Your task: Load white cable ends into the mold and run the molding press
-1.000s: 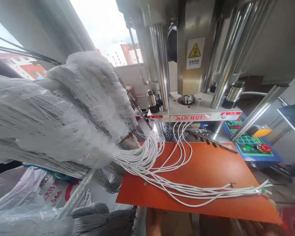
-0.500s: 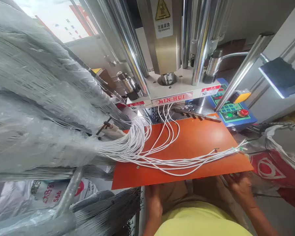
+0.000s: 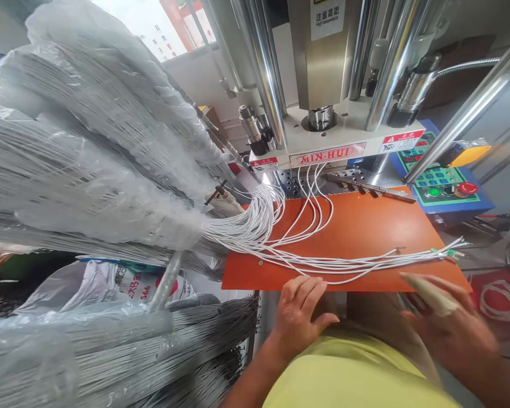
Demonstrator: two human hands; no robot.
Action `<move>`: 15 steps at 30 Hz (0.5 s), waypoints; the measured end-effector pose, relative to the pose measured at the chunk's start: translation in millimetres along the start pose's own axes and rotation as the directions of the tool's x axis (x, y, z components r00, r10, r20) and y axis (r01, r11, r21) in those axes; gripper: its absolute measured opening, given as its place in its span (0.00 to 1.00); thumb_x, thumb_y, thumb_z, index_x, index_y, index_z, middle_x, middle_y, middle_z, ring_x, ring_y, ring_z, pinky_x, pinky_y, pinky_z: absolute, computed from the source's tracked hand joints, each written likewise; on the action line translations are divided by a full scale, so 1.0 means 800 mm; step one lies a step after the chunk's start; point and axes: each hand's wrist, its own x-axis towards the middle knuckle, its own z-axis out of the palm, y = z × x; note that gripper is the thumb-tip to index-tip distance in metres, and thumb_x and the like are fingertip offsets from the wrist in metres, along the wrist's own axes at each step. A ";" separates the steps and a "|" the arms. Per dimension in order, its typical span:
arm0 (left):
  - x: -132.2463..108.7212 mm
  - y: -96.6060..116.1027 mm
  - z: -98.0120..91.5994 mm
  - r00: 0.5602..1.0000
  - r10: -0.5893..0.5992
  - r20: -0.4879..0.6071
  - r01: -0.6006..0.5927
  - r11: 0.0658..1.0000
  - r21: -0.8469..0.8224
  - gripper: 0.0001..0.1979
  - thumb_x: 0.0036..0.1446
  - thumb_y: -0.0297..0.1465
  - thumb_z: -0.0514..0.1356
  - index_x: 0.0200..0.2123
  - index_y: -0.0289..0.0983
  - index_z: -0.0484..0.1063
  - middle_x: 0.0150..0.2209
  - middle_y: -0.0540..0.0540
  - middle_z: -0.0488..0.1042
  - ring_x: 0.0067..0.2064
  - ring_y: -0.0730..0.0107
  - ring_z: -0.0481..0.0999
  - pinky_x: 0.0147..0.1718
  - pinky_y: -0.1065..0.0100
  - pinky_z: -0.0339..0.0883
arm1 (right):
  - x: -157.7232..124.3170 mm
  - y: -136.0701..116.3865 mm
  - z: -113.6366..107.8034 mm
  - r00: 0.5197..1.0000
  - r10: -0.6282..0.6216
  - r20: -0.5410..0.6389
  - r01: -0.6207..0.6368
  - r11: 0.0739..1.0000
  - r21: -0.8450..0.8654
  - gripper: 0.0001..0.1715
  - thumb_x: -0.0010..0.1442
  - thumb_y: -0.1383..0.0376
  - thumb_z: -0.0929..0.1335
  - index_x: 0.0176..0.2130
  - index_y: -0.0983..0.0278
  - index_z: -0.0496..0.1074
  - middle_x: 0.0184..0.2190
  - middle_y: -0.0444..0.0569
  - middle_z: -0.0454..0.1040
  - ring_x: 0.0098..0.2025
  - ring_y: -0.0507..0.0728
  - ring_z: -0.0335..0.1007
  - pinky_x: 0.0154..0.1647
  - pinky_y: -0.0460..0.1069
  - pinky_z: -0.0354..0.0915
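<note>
My left hand (image 3: pixel 300 314) rests with its fingertips at the front edge of the orange board (image 3: pixel 378 224), thumb apart, nothing in it. Beyond those fingertips runs a strand of white cables (image 3: pixel 344 262), lying across the board from the big bundle (image 3: pixel 261 218) on the left. My right hand (image 3: pixel 450 323) is over the board's front right edge, slightly blurred, fingers stretched out and thumb apart. A beige cover (image 3: pixel 431 294) wraps one of its fingers. The cable ends (image 3: pixel 453 249), some with green parts, lie just beyond that hand.
A press (image 3: pixel 327 153) labelled MIN-HUI stands behind the board, a few cables running under its plate. A metal bar (image 3: pixel 374 190) lies at the board's back edge. To the right is a control box (image 3: pixel 444 181). Plastic-wrapped cable bundles (image 3: pixel 110 141) hang at left.
Both hands have come up from below the board to its front edge, my left one with fingers now showing. The view has shifted. The cables look unmoved on the board.
</note>
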 end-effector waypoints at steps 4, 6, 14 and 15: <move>0.043 0.008 0.025 0.989 0.097 0.108 -0.106 0.991 0.086 0.30 0.59 0.45 0.59 0.60 0.35 0.62 0.57 0.42 0.69 0.59 0.58 0.62 0.60 0.58 0.54 | 0.058 -0.029 0.037 0.932 -0.303 0.198 0.307 0.952 0.011 0.40 0.63 0.63 0.66 0.68 0.59 0.47 0.53 0.54 0.71 0.57 0.66 0.61 0.53 0.61 0.57; 0.048 0.007 0.036 0.987 0.102 0.123 -0.115 0.987 0.109 0.29 0.60 0.44 0.57 0.59 0.34 0.62 0.58 0.42 0.68 0.59 0.58 0.61 0.61 0.57 0.53 | 0.069 -0.030 0.049 0.919 -0.324 0.225 0.333 0.943 -0.006 0.37 0.65 0.66 0.64 0.68 0.61 0.46 0.51 0.54 0.72 0.56 0.64 0.61 0.52 0.60 0.56; 0.055 0.014 0.051 0.996 0.041 0.078 -0.053 0.986 0.160 0.21 0.61 0.38 0.56 0.54 0.34 0.65 0.49 0.41 0.72 0.48 0.58 0.65 0.51 0.57 0.59 | 0.076 -0.031 0.055 0.943 -0.200 0.264 0.240 0.962 -0.127 0.34 0.64 0.68 0.63 0.66 0.62 0.50 0.50 0.55 0.71 0.50 0.66 0.63 0.48 0.61 0.56; 0.056 0.015 0.052 0.996 0.043 0.077 -0.056 0.984 0.169 0.18 0.61 0.38 0.56 0.51 0.35 0.67 0.45 0.42 0.72 0.46 0.59 0.66 0.49 0.58 0.59 | 0.076 -0.031 0.055 0.945 -0.203 0.255 0.241 0.962 -0.130 0.33 0.64 0.68 0.62 0.66 0.62 0.52 0.48 0.55 0.72 0.50 0.65 0.63 0.47 0.61 0.55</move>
